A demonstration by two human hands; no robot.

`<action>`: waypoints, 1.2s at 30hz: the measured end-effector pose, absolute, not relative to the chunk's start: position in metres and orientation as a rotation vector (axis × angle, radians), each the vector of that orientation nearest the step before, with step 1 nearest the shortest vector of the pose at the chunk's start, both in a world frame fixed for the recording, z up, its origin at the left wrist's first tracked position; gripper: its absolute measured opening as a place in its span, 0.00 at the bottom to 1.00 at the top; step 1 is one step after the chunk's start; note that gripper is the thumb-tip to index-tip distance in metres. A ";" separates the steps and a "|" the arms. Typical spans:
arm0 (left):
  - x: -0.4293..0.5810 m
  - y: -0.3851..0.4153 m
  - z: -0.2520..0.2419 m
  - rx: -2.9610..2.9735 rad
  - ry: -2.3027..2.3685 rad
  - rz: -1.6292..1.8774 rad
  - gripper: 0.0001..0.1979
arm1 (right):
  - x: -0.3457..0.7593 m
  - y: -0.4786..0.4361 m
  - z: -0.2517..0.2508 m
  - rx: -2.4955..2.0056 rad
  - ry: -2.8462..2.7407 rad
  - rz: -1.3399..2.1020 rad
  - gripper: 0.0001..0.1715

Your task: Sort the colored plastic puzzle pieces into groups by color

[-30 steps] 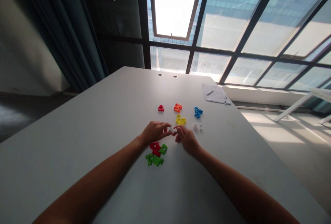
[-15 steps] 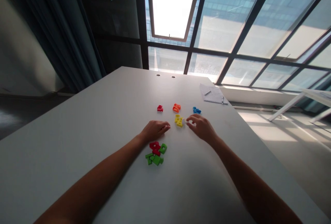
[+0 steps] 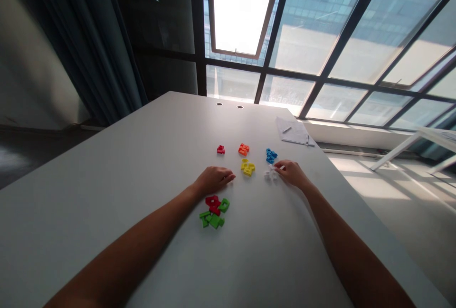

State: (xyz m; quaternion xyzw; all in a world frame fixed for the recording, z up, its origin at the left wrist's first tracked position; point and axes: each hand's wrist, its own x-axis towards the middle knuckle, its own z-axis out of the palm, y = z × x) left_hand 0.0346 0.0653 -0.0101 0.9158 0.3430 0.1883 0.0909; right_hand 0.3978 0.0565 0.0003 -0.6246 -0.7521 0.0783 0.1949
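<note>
My right hand [image 3: 291, 173] is at the right of a small cluster of white plastic blocks [image 3: 270, 175], its fingertips pinched on one of them. My left hand [image 3: 213, 180] rests on the table with fingers loosely stretched and nothing in it. Between the hands lies a group of yellow blocks [image 3: 248, 167]. Blue blocks [image 3: 271, 155] sit just beyond the white ones. Nearer to me, beside my left forearm, a mixed pile holds red blocks [image 3: 213, 201] and green blocks [image 3: 215, 221].
Farther back on the white table [image 3: 171, 137] are a small red group [image 3: 221, 149] and orange blocks [image 3: 243, 149]. Paper [image 3: 294, 129] with pens lies near the right edge. Windows stand behind the table, and a dark curtain [image 3: 85, 42] hangs at left.
My right hand has moved right, away from the yellow blocks, to the white cluster, which now shows beside its fingers. The left hand has stayed in place.
</note>
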 end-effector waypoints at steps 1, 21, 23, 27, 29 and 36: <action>0.035 0.065 -0.010 2.719 1.016 0.561 0.20 | 0.399 0.057 0.000 -1.742 -2.132 0.261 0.11; 0.033 0.067 -0.013 2.530 1.084 0.733 0.24 | 0.227 -0.036 0.008 -1.035 -2.424 0.339 0.19; 0.033 0.069 -0.014 2.514 1.078 0.750 0.24 | 0.224 -0.038 -0.003 -1.073 -2.396 0.337 0.19; 0.033 0.069 -0.015 2.512 1.054 0.751 0.23 | 0.232 -0.028 -0.022 -1.155 -2.217 0.362 0.37; 0.034 0.068 -0.014 2.522 1.071 0.740 0.20 | 0.236 -0.023 -0.030 -1.161 -2.099 0.357 0.41; 0.035 0.057 -0.006 2.612 0.978 0.626 0.17 | 0.235 -0.018 -0.038 -1.147 -1.829 0.369 0.39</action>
